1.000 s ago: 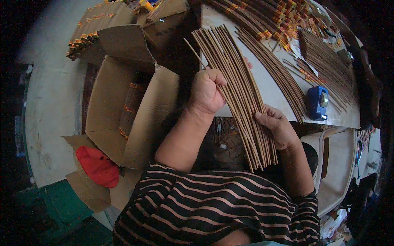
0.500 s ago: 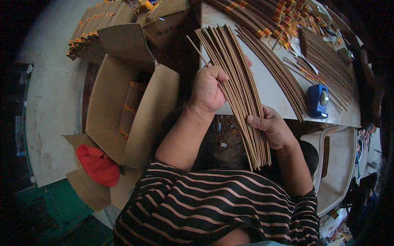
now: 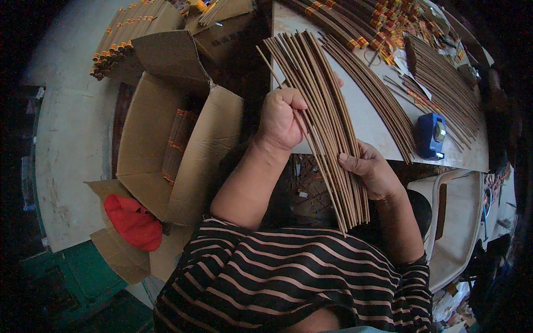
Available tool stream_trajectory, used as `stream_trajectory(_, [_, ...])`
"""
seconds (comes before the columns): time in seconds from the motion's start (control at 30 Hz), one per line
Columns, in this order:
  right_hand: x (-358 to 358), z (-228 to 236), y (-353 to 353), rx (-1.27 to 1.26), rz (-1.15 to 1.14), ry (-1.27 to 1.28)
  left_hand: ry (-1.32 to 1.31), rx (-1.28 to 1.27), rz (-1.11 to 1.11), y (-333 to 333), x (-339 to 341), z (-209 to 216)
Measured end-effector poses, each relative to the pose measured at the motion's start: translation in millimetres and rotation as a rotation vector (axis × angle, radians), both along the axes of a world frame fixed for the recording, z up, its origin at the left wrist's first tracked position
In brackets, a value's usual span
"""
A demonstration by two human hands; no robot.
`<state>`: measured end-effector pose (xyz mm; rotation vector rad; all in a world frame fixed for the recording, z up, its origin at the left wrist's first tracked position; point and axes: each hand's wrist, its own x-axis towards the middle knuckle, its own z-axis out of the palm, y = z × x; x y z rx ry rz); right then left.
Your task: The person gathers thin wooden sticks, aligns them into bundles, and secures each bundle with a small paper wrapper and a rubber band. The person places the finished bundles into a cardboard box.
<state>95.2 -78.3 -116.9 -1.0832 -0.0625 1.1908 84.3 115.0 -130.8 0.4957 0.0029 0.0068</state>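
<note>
A fanned bundle of long brown incense sticks [image 3: 321, 105] is held slantwise in front of me, over the near left corner of the table. My left hand [image 3: 282, 119] is closed round its left side, thumb on top; one stick stands a little apart from the others there. Lower down, my right hand [image 3: 371, 169] grips the bundle's right edge with the thumb across the front; its other fingers are mostly hidden behind the sticks. Past the bundle, a row of loose incense sticks [image 3: 377, 100] lies on the white table [image 3: 361, 123].
A blue tape dispenser [image 3: 430, 136] stands at the table's near right edge. Banded bundles [image 3: 383, 25] and more loose sticks [image 3: 444, 83] lie farther back. On my left is an open cardboard box [image 3: 202, 155] with bundles inside, near a red cloth [image 3: 132, 223]. A white chair [image 3: 458, 222] stands right.
The sticks have spread slightly wider, and a stick at the left edge has slid down past the others' lower ends. Both hands stay nearly in place.
</note>
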Motion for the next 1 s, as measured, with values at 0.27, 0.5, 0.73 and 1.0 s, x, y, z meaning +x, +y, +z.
stream_trajectory(0.27, [-0.3,0.9,-0.1,0.04,0.01,0.007,0.017,0.023,0.013,-1.3,-0.7,1.3])
stream_trajectory(0.5, [-6.9,7.2,6.9,-0.141,0.091,-0.38,0.132,0.043,0.173,-13.3,3.2,3.9])
stream_trajectory(0.73, [-5.1,39.9,20.7,-0.255,0.05,-0.999,-0.059,0.445,0.487,-27.1,12.9,78.4])
stream_trajectory(1.0, [48.9,5.6,57.1,0.029,-0.292,-0.989,-0.387,0.906,0.539,-46.4,24.2,114.1])
